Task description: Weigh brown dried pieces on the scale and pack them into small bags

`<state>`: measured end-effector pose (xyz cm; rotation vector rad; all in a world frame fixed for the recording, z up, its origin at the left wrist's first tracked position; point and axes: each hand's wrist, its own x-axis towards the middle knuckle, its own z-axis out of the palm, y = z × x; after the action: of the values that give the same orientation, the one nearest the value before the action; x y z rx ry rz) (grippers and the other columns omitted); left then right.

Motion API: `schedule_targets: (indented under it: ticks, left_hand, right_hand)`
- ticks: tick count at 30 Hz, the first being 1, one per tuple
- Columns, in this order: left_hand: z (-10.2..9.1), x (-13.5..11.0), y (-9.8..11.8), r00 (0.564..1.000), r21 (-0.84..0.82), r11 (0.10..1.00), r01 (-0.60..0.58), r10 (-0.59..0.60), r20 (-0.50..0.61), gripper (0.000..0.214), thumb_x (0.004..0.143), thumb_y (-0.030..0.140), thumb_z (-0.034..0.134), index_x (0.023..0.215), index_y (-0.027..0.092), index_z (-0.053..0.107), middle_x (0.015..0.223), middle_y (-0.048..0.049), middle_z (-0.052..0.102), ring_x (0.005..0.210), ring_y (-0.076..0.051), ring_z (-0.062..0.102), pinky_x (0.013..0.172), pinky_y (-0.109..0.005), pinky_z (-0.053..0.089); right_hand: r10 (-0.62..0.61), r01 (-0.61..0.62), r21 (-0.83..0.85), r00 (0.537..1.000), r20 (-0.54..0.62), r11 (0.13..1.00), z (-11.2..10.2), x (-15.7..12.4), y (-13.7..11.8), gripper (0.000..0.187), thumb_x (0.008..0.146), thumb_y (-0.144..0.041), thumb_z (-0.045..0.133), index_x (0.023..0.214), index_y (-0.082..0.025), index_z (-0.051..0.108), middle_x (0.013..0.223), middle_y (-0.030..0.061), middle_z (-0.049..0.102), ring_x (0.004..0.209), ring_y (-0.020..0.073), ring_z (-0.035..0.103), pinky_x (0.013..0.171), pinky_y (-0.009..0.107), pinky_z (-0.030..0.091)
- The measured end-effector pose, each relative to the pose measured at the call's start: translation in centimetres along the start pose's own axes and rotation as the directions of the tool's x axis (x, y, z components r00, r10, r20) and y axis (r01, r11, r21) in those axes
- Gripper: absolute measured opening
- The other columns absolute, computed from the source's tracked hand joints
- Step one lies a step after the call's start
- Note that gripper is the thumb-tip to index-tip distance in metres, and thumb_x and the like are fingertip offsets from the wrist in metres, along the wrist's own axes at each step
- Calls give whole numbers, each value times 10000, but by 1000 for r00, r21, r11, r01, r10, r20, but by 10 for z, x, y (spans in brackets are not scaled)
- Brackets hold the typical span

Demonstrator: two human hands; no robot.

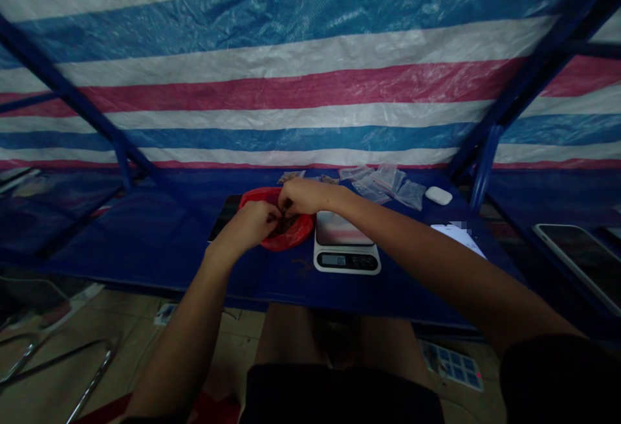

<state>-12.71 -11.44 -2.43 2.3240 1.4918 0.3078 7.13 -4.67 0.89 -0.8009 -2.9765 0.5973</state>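
Red plastic bowl sits centre frame on the blue bench, holding dark bits. Left hand and right hand meet over it, both grips drawn together; whether they clamp anything, I cannot tell. A digital scale stands just right; clear plastic bags lie beyond.

Thin, glossy red plastic bag beside a kitchen scale of smooth white plastic, its sheeny weighing plate apparently metal; crinkled clear plastic sachets lie on a matt blue table cover before a woven, faintly shiny striped tarpaulin.
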Motion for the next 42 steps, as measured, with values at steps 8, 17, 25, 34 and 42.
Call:
schedule_targets:
  ticks: [8,17,25,34,42]
  left_hand:
    - [-8,1,-1,999,0,1000,24,-24,-44,240,919,197,655,1023,220,870,1043,-85,859,920,-261,802,864,-370,590]
    - [-12,-1,5,989,-84,991,100,-108,-98,238,919,272,698,1073,231,876,1143,-58,855,1071,-290,799,992,-389,605]
    - [-10,10,19,988,-113,992,54,-70,-138,246,919,309,707,1086,247,876,1158,-58,852,1107,-301,789,1067,-429,583]
    - [-3,17,22,993,-109,993,35,-47,-104,233,929,270,693,1073,246,875,1157,-39,852,1094,-279,793,1083,-422,578]
    - [-5,15,22,994,-117,992,38,-49,-97,237,925,271,689,1073,258,873,1153,-31,852,1075,-274,794,1049,-408,595]
  right_hand:
    - [-38,56,108,987,-159,993,-3,-3,8,242,893,-132,683,1051,-169,863,1034,65,840,879,154,703,829,271,455]
    - [112,-16,286,940,-323,958,-32,-75,22,245,904,-188,739,1115,-163,861,1072,80,851,900,182,739,829,293,504]
    - [187,-138,197,946,-263,971,-15,-118,31,223,932,-214,718,1103,-187,858,1122,75,847,1002,216,758,876,310,500]
    - [162,-121,172,955,-249,978,-11,-119,30,210,953,-197,692,1095,-165,842,1112,82,837,973,202,745,873,307,492]
    - [166,-125,159,946,-279,979,-8,-119,33,198,943,-160,709,1097,-138,832,1106,102,829,955,199,740,857,300,495]
